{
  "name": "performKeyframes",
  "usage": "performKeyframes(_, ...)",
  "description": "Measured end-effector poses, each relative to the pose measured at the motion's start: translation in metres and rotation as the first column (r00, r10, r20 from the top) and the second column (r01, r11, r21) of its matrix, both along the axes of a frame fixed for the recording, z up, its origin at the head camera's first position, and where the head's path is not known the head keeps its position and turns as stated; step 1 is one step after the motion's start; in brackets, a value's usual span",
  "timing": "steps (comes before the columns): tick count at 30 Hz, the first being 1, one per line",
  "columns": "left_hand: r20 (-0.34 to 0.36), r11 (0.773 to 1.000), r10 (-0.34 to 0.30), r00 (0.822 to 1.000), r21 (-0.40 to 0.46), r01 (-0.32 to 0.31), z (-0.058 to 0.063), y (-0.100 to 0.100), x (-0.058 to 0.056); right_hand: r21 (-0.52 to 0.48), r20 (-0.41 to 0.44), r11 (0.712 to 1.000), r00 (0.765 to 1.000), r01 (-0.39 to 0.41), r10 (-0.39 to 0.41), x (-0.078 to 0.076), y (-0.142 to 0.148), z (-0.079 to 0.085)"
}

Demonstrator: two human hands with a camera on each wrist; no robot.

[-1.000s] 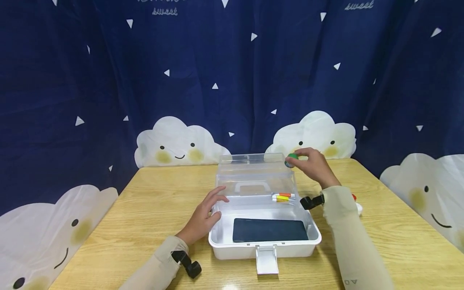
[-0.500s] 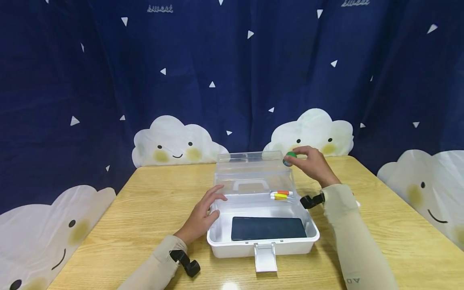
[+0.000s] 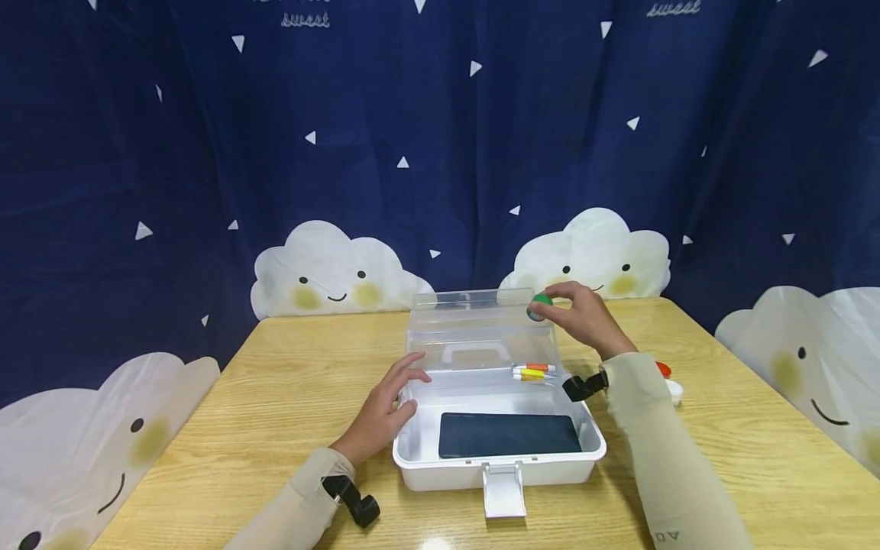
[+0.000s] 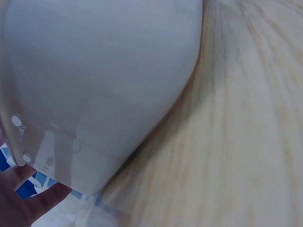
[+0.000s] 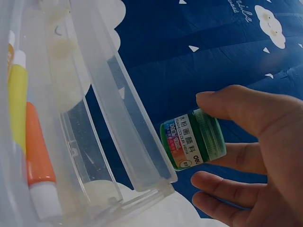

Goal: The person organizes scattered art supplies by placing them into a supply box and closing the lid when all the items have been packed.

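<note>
In the head view, a white plastic box [image 3: 447, 479] stands on the table with its clear lid [image 3: 474, 341] raised at the back. My right hand [image 3: 587, 317] pinches a small paint jar [image 3: 539, 308] between thumb and fingers, up by the lid's top right corner. Its green paint, ridged cap and printed label show on the paint jar [image 5: 189, 141] in the right wrist view. My left hand [image 3: 380, 412] rests at the box's left side, fingers loosely spread around the rim. Only some of its fingers [image 4: 49, 198] appear in the left wrist view, past the box's end wall.
Orange and yellow pen-like sticks [image 3: 533, 374] lie in the back right of the box. A flat dark rectangular thing [image 3: 509, 435] lies on its floor. The front latch [image 3: 504, 493] hangs down. Red [image 3: 663, 370] and white [image 3: 676, 393] items sit right of the box, partly behind my sleeve.
My right hand has moved slightly left with the paint jar, which now overlaps the lid's corner in the head view. The left hand has kept its place at the box.
</note>
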State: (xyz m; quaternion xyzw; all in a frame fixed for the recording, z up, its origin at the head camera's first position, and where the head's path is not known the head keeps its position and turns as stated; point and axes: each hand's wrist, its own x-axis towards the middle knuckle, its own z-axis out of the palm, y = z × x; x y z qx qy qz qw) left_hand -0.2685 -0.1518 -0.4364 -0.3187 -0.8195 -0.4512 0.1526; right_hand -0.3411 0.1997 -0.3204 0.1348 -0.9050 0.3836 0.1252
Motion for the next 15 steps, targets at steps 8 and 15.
performKeyframes(8,-0.002,1.000,0.001,1.000,0.004,-0.001,0.0012,0.0002,0.0012,0.013,-0.003,1.000,1.000,-0.025,0.025,0.0000,-0.0037,-0.0021)
performKeyframes(15,0.004,1.000,0.004,1.000,-0.005,-0.004,0.0017,0.0006,0.0008,0.041,0.001,0.999,1.000,-0.020,0.020,-0.0025,-0.0034,-0.0044)
